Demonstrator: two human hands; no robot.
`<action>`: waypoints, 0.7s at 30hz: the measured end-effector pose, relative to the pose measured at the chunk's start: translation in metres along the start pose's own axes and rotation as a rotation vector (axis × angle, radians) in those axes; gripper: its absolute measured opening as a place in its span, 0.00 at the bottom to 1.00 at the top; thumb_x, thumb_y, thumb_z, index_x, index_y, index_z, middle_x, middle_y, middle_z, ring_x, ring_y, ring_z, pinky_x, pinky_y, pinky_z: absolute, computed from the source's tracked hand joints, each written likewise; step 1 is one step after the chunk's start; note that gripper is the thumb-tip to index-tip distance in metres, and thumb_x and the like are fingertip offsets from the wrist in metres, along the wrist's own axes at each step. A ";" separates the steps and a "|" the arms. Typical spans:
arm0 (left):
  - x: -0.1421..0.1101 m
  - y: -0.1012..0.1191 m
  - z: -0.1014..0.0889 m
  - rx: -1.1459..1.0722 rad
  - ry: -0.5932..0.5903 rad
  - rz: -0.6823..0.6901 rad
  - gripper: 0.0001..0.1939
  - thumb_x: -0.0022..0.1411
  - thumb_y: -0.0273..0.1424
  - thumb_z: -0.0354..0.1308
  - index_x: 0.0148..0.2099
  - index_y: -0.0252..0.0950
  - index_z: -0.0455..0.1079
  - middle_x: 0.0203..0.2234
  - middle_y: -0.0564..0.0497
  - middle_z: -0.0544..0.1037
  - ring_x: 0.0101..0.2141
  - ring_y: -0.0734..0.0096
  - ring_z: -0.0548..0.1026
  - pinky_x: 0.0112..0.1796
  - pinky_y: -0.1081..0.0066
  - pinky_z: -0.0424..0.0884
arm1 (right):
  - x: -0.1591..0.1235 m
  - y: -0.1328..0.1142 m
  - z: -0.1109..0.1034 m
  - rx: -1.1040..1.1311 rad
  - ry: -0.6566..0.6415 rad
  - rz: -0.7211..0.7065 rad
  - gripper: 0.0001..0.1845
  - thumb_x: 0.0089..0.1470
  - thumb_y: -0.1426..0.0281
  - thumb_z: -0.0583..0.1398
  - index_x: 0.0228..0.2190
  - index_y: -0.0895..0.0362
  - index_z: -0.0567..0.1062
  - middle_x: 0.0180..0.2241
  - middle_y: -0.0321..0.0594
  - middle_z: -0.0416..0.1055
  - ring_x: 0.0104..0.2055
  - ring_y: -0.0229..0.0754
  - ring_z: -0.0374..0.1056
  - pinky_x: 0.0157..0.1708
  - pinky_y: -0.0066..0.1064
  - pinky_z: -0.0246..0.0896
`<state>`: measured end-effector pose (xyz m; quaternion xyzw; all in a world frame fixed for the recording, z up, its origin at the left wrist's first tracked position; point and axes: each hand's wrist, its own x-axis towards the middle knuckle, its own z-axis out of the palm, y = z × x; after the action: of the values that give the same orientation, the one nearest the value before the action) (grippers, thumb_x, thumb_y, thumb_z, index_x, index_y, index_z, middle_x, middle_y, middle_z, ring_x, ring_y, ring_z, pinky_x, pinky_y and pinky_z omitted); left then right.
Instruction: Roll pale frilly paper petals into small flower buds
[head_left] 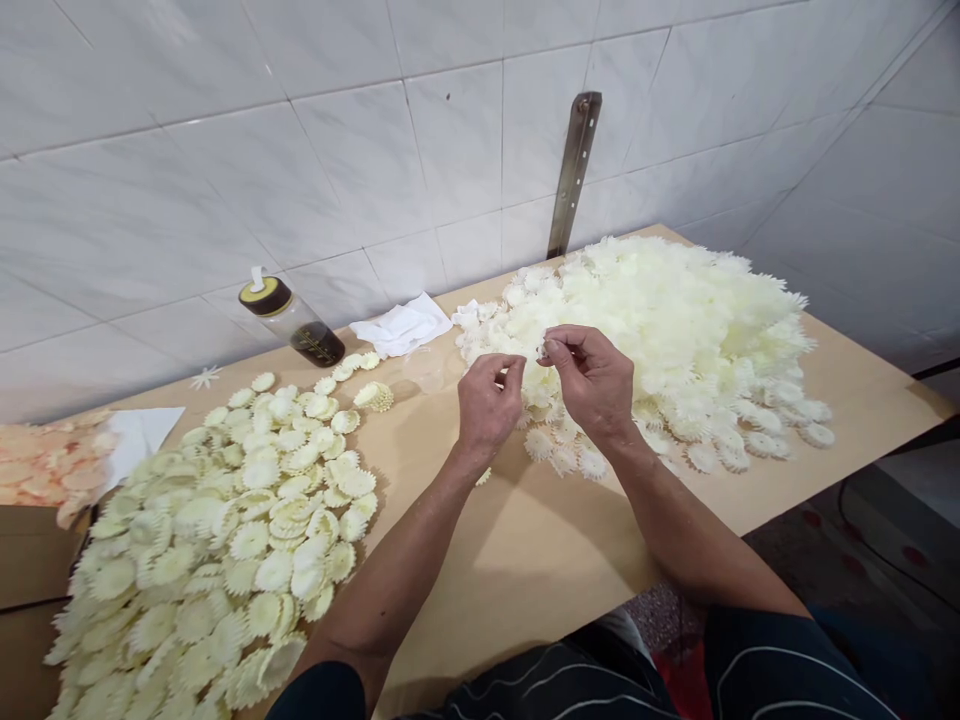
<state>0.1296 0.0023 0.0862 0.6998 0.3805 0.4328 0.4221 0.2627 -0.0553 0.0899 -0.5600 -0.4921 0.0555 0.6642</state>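
Observation:
Both my hands are raised over the middle of the table, close to each other but apart. My left hand (491,400) is closed, its thumb and forefinger pinched together; whatever may be in the pinch is hidden. My right hand (592,380) also pinches, with a small pale piece showing at its fingertips, too small to name. Right behind and beside this hand lies a big heap of pale, frilly-edged artificial flower petals (675,310). Left of my left arm spreads a second pile of cream-yellow, scalloped cup-shaped petal pieces (262,540).
A drink bottle (296,320) with dark liquid stands tilted-looking by the tiled wall, beside a crumpled white tissue (403,325). Peach-coloured pieces (52,460) lie at the far left near a cardboard box (30,560). A metal bracket (574,175) rises at the table's back edge.

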 end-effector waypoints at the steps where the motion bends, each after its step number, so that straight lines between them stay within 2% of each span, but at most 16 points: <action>1: 0.001 0.003 -0.002 -0.061 0.014 -0.025 0.11 0.69 0.38 0.61 0.42 0.37 0.81 0.40 0.46 0.83 0.32 0.70 0.80 0.33 0.72 0.75 | 0.000 0.000 0.000 -0.024 -0.010 -0.025 0.08 0.66 0.62 0.64 0.40 0.53 0.81 0.44 0.43 0.80 0.37 0.41 0.79 0.39 0.37 0.80; 5: 0.003 0.010 -0.009 -0.327 -0.098 -0.145 0.17 0.65 0.45 0.64 0.43 0.35 0.81 0.32 0.47 0.81 0.29 0.70 0.78 0.26 0.73 0.73 | -0.002 0.000 0.001 -0.140 -0.070 -0.098 0.07 0.66 0.64 0.63 0.39 0.51 0.82 0.44 0.44 0.80 0.46 0.46 0.78 0.44 0.39 0.80; 9: 0.003 0.007 -0.011 -0.419 -0.133 -0.204 0.18 0.60 0.45 0.68 0.42 0.34 0.80 0.28 0.49 0.80 0.27 0.72 0.76 0.27 0.73 0.72 | -0.005 -0.001 0.004 -0.145 -0.135 -0.088 0.08 0.66 0.63 0.63 0.39 0.50 0.83 0.46 0.45 0.80 0.48 0.47 0.77 0.46 0.40 0.80; 12: 0.001 0.004 -0.014 -0.429 -0.125 -0.235 0.16 0.62 0.43 0.67 0.39 0.34 0.80 0.23 0.50 0.77 0.24 0.74 0.74 0.26 0.73 0.71 | -0.006 0.000 0.005 0.003 -0.168 0.056 0.10 0.64 0.61 0.66 0.43 0.52 0.82 0.45 0.44 0.79 0.45 0.46 0.78 0.45 0.41 0.81; 16: -0.003 0.002 -0.020 -0.403 -0.086 -0.225 0.15 0.63 0.42 0.65 0.37 0.34 0.78 0.22 0.52 0.76 0.22 0.75 0.72 0.25 0.74 0.70 | -0.003 0.002 0.005 0.266 -0.249 0.326 0.21 0.60 0.55 0.68 0.48 0.55 0.79 0.43 0.42 0.79 0.42 0.44 0.78 0.41 0.40 0.83; 18: -0.005 0.003 -0.022 -0.353 -0.060 -0.196 0.15 0.64 0.42 0.65 0.38 0.34 0.78 0.24 0.52 0.77 0.23 0.75 0.73 0.25 0.74 0.70 | -0.003 0.002 0.005 0.299 -0.311 0.388 0.23 0.60 0.52 0.67 0.48 0.56 0.80 0.42 0.42 0.79 0.42 0.44 0.78 0.39 0.39 0.83; 21: -0.010 0.003 -0.023 -0.240 -0.029 -0.151 0.14 0.66 0.42 0.63 0.40 0.35 0.79 0.25 0.52 0.78 0.24 0.75 0.74 0.27 0.74 0.71 | -0.004 0.001 0.007 0.242 -0.368 0.407 0.22 0.58 0.51 0.69 0.43 0.56 0.83 0.40 0.42 0.81 0.40 0.44 0.78 0.38 0.39 0.83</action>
<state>0.1052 -0.0015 0.0926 0.6199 0.3714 0.4322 0.5394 0.2559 -0.0527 0.0858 -0.5446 -0.4718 0.3461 0.6009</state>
